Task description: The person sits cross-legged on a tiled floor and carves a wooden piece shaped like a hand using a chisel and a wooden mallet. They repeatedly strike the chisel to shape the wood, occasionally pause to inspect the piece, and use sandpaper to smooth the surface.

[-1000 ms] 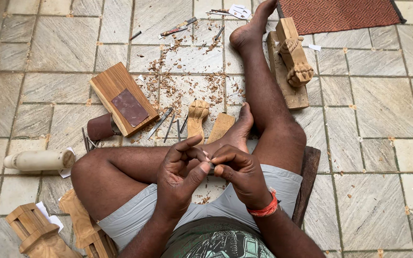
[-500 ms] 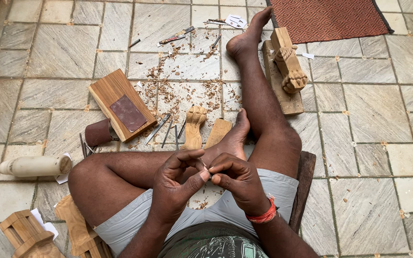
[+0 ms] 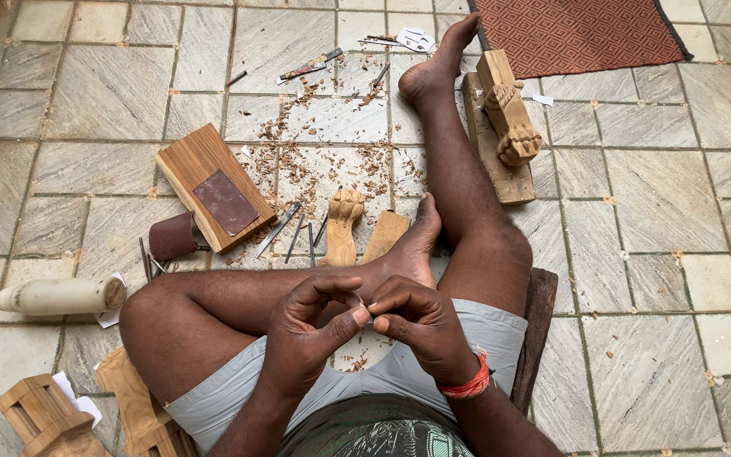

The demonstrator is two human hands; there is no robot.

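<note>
At the far left we see a pale wooden cylinder (image 3: 59,296) lying on the tiled floor (image 3: 112,85), with a carved wooden block (image 3: 44,416) below it near the bottom corner. Moving right, a small dark roll of sandpaper (image 3: 172,237) sits just beside a flat wooden board (image 3: 211,186) that has a brown sheet of sandpaper (image 3: 226,201) lying on top. Next come several thin metal chisels (image 3: 285,227) scattered among wood shavings (image 3: 332,161), and beside them a carved wooden paw-shaped leg (image 3: 343,222) lies near the bent leg's foot. In the middle, over the person's lap, our left hand (image 3: 308,332) is curled narrow, thumb pressed toward the forefinger, and it meets the right hand (image 3: 420,320), which is also closed in a tight pinch; the fingertips of both touch around something very small, too tiny for us to tell what it is. It sits between the two hands, above the grey shorts (image 3: 492,326). The right wrist wears a red thread band (image 3: 465,386). Further right, another carved wooden leg (image 3: 508,110) rests on a plank beside the outstretched leg, and a red patterned mat (image 3: 585,34) lies at the top right corner.
</note>
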